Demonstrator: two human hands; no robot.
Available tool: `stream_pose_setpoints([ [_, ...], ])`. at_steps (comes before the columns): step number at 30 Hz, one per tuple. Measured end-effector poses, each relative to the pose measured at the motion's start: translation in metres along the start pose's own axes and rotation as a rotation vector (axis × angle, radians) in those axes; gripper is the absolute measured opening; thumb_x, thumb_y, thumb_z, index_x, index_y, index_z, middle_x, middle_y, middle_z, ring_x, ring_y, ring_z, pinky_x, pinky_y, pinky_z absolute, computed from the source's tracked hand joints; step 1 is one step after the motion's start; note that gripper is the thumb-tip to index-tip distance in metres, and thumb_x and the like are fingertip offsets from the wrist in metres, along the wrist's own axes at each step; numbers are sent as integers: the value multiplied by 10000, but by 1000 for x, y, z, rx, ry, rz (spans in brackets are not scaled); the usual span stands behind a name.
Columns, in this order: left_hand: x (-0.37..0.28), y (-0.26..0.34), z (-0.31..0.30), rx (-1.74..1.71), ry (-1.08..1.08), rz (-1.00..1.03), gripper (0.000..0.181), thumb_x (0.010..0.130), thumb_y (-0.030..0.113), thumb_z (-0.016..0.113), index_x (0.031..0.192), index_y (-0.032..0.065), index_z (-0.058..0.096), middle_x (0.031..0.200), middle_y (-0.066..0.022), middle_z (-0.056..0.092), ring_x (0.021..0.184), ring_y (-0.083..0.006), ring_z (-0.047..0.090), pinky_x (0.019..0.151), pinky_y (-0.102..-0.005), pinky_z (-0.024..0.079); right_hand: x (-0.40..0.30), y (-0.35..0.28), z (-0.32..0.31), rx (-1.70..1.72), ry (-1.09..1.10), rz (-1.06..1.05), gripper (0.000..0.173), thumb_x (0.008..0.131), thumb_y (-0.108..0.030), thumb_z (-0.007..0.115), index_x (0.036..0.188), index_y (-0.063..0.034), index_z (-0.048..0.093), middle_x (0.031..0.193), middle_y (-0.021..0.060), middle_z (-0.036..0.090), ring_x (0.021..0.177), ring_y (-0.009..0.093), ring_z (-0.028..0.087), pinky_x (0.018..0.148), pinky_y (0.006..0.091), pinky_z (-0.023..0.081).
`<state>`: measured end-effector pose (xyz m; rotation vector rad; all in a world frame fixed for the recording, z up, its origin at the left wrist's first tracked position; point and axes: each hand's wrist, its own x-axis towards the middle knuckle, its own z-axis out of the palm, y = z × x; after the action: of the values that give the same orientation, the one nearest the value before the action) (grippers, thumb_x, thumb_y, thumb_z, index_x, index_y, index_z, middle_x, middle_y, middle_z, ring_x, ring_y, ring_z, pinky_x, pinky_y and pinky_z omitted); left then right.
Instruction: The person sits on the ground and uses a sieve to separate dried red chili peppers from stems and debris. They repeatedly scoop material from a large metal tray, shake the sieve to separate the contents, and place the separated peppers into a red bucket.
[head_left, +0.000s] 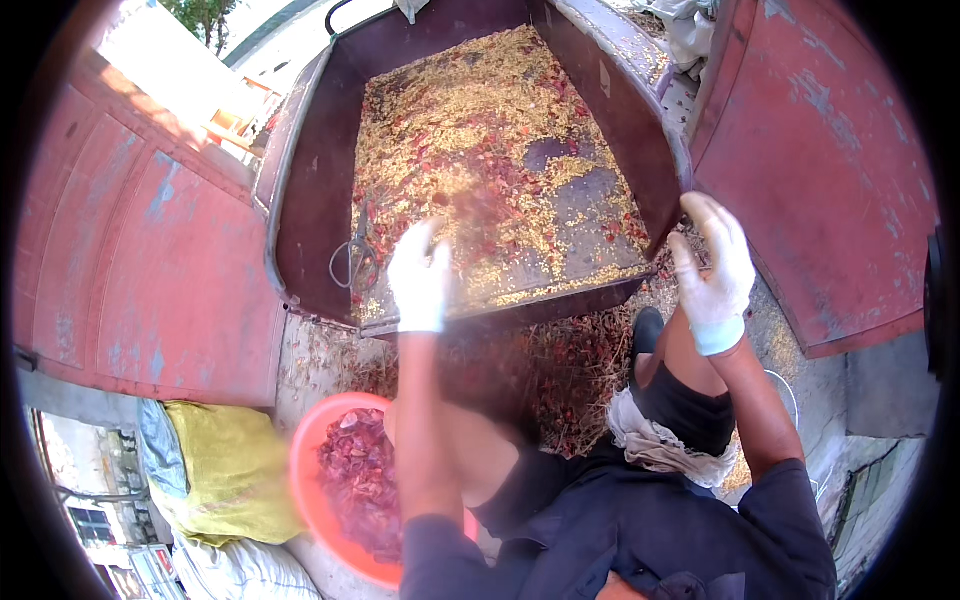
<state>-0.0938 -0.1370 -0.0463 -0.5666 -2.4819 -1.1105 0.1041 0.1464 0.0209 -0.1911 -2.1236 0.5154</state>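
My left hand (421, 277), in a white glove, is over the near left part of a dark red metal cart bed (319, 187); its fingers are apart and nothing shows in them. Yellow seeds and red dried pepper pieces (480, 165) are spread over the bed's floor. A pair of scissors (352, 262) lies just left of that hand. My right hand (712, 270), gloved too, is beside the bed's near right corner with thumb and fingers apart; whether it touches the rim I cannot tell. Below the left forearm, an orange-pink plastic basin (304, 480) holds dried red pepper pieces (364, 480).
Red metal doors (187, 262) flank the cart bed, the other (817, 172) at right. Yellow-green (225, 472) and white woven sacks (240, 574) are left of the basin. Stalks and pepper scraps (577, 375) litter the ground between my legs and the cart.
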Motion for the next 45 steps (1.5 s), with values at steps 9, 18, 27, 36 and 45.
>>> stream_pose_setpoints([
  [9, 3, -49, -145, 410, 584, -129, 477, 886, 156, 731, 1326, 26, 602, 1392, -178, 559, 1176, -315, 590, 1021, -423, 459, 57, 49, 33, -193, -130, 409, 475, 890, -284, 690, 1317, -129, 551, 1003, 220, 707, 952, 408, 677, 835, 473, 528],
  [18, 9, -69, -139, 306, 304, -362, 388, 906, 222, 707, 1174, -44, 619, 917, -178, 694, 770, -261, 632, 794, -392, 509, 48, 69, 49, -171, 111, 240, 313, 893, -158, 651, 1200, -120, 610, 858, 216, 691, 790, 425, 676, 700, 493, 544],
  [27, -7, -65, -122, 416, 351, -342, 333, 904, 202, 698, 1116, -47, 637, 902, -174, 704, 750, -288, 645, 753, -405, 514, 48, 91, 67, -142, 76, 242, 312, 882, -199, 657, 1180, -122, 607, 868, 186, 704, 800, 396, 688, 732, 479, 545],
  [36, -32, -23, -57, 571, 550, 210, 263, 915, 60, 674, 1175, 29, 694, 1159, -127, 692, 1015, -254, 664, 873, -344, 537, 44, 105, 66, -149, 122, 234, 324, 889, -209, 677, 1194, -121, 613, 840, 165, 710, 773, 384, 694, 700, 454, 552],
  [45, -8, -99, 23, 975, -222, -139, 447, 894, 191, 655, 1324, 99, 576, 1280, -164, 584, 1122, -350, 611, 881, -476, 541, 32, 130, 90, -217, 167, 155, 329, 884, -265, 686, 1181, -137, 627, 785, 155, 710, 718, 360, 704, 649, 431, 565],
])
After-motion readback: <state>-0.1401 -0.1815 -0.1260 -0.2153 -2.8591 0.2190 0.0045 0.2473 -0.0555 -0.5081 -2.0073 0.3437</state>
